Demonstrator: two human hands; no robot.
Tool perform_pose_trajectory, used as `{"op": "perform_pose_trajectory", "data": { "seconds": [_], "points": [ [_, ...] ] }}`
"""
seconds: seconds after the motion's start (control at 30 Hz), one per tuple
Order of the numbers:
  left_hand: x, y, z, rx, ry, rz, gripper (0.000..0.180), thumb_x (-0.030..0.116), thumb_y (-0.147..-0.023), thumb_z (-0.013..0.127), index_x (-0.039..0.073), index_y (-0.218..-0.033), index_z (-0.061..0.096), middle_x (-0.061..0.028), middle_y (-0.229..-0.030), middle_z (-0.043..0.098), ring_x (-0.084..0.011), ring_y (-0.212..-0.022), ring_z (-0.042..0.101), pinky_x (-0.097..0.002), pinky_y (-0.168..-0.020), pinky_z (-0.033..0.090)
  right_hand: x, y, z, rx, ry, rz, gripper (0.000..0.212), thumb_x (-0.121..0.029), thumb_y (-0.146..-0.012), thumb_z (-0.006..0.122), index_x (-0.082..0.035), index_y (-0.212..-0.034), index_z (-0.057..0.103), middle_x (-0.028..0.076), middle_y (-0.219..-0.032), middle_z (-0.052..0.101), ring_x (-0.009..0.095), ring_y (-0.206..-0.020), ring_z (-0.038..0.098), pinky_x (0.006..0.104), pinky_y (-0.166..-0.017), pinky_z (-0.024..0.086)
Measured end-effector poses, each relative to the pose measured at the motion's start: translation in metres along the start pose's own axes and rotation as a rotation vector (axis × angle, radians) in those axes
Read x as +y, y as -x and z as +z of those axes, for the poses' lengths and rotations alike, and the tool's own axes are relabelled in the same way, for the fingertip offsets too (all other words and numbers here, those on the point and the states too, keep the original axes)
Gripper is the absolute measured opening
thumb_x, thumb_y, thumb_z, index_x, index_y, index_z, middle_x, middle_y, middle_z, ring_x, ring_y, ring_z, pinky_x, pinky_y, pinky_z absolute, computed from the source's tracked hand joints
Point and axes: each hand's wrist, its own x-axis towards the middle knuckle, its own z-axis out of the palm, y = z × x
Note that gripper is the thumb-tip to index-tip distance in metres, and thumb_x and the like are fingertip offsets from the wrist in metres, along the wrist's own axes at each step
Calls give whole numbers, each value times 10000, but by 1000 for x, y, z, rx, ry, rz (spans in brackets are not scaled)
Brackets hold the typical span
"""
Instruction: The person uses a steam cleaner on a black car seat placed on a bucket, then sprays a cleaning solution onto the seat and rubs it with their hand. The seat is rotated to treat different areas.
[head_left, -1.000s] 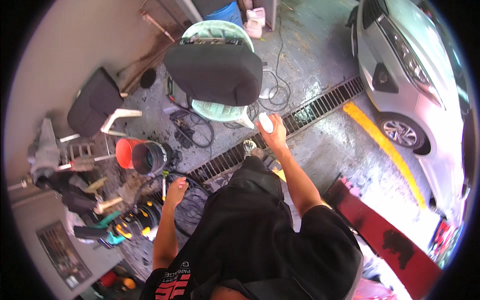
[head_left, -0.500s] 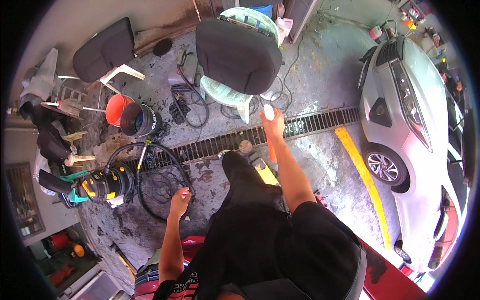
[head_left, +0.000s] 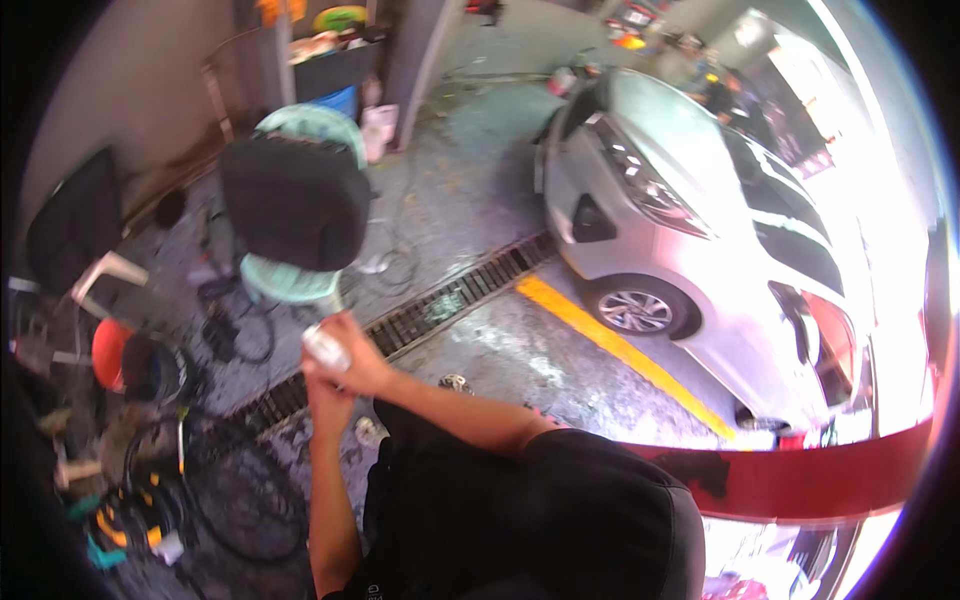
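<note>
In front of my body, both hands come together around a small, rounded white object (head_left: 327, 348); blur hides its exact kind. My right hand (head_left: 358, 362) grips it from the right side, fingers closed. Just below, my left hand (head_left: 326, 392) is closed against its underside, its fingers partly covered by the object and the other hand. Beyond them, a dark padded seat back (head_left: 295, 205) leans on a pale green plastic chair (head_left: 290, 282).
A floor drain grate (head_left: 450, 300) runs diagonally past me. A silver car (head_left: 680, 225) stands to the right, beside a yellow floor line (head_left: 620, 350). At left are an orange bucket (head_left: 112, 355), a black bucket (head_left: 160, 368), a vacuum cleaner (head_left: 135, 520) and its hose (head_left: 225, 550).
My view has swung to the right. My right hand has brought the white object in toward my left hand, and the two hands, apart before, now meet at it.
</note>
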Motion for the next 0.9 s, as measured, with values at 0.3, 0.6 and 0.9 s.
{"op": "perform_pose_trajectory", "data": {
  "seconds": [0.3, 0.6, 0.9],
  "points": [
    [-21, -48, 107, 128, 130, -99, 650, 164, -882, 826, 32, -1447, 533, -103, -1325, 679, -221, -1208, 661, -394, -1061, 518, 47, 9, -122, -309, 349, 24, 983, -640, -915, 716, -22, -1601, 379, 264, -1556, 432, 482, -1432, 443, 578, -1187, 358],
    [-189, -106, 247, 236, -488, -280, 579, 100, -776, 798, 88, -1326, 616, -168, -1139, 725, -428, -1046, 710, -495, -899, 574, 300, 103, -326, -519, 492, 514, 826, -492, -1002, 703, -12, -1596, 389, 328, -1404, 605, 515, -1248, 625, 566, -1043, 514],
    [-331, -166, 275, 235, -899, -220, 469, 90, -747, 805, 104, -1172, 606, -142, -1249, 567, -435, -891, 687, -527, -767, 569, 437, 241, -414, -872, 639, 780, 716, -542, -1041, 596, -30, -1531, 496, 313, -1383, 627, 527, -1218, 633, 585, -1020, 522]
  ]
}}
